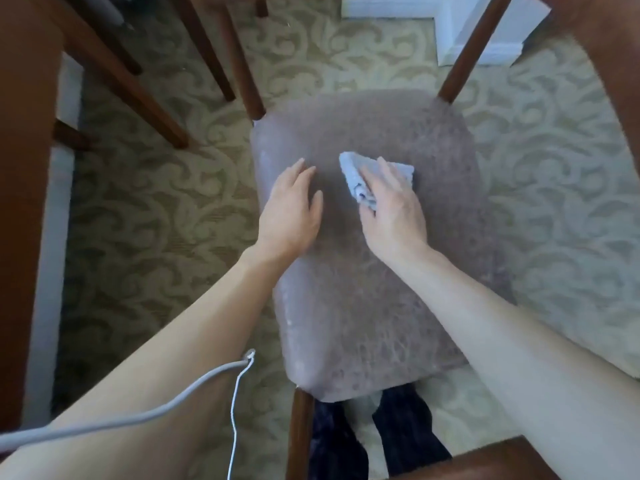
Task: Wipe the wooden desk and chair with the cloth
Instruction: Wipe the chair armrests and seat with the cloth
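Observation:
I look straight down at a chair with a worn mauve padded seat [381, 306] and dark wooden legs [464, 53]. My right hand [391, 209] presses a folded pale blue cloth [356, 174] flat onto the far middle of the seat, fingers spread over it. My left hand [294, 209] lies flat on the seat just left of the cloth, fingers together, holding nothing. Part of the cloth is hidden under my right palm. The wooden desk [24, 202] shows as a brown side panel along the left edge.
Patterned beige carpet [156, 237] surrounds the chair. Other wooden legs [138, 88] slant at the upper left. A grey cable [138, 410] crosses my left forearm. White baseboard [485, 39] runs at the top right. Dark feet [381, 438] stand below the seat's near edge.

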A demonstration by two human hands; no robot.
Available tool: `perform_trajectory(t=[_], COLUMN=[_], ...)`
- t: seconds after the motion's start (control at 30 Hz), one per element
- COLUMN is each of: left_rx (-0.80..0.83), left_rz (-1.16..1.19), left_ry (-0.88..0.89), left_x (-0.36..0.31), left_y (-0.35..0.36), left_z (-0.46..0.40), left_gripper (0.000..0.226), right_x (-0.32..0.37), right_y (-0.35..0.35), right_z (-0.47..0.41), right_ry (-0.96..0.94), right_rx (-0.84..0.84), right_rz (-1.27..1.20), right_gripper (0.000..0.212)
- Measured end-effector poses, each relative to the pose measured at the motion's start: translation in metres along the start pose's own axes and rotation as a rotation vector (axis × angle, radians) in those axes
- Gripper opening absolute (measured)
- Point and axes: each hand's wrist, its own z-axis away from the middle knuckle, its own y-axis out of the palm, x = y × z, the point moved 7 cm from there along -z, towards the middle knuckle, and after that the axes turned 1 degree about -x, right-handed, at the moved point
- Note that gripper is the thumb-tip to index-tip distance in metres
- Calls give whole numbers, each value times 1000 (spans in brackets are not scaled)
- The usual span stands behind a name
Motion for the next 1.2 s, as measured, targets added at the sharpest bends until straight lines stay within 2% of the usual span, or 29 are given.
perform_trajectory(t=[0.07,0.13,0.33,0.43,0.57,0.63,0.73,0.87,0.97,1.07,1.2], left_rx=[-1,-13,-142,-150,-141,-142,-158,-170,-176,-191,-216], left_rz=[-90,-170,-229,-250,-207,-116,46,77,8,-8,32], left_ry=[28,50,86,105,109,85,49,57,63,45,11], left_x=[4,10,14,12,17,18,22,26,24,24,22], left_y=[15,25,32,33,35,34,29,27,30,32,30], left_z=[-5,-5,-5,-9,-9,-9,-9,-4,-5,-8,-9], left_gripper=[52,53,55,57,61,64,67,66,65,65,66], right_x=[5,3,-12,-32,-31,-9,33,30,-10,-44,-29], right_y=[41,61,61,50,45,56,86,88,54,26,26], right_z=[4,5,-8,-34,-61,-56,-33,-24,-52,-92,-130], right_ry=[-60,-46,-101,1,123,61,-162,-235,-90,83,114], right_rx=[140,141,64,36,-43,-66,5,66,-5,2,-38], right_rz=[198,315,487,525,439,409,420,449,464,428,378], right_gripper=[72,79,69,66,65,65,68,68,67,66,64])
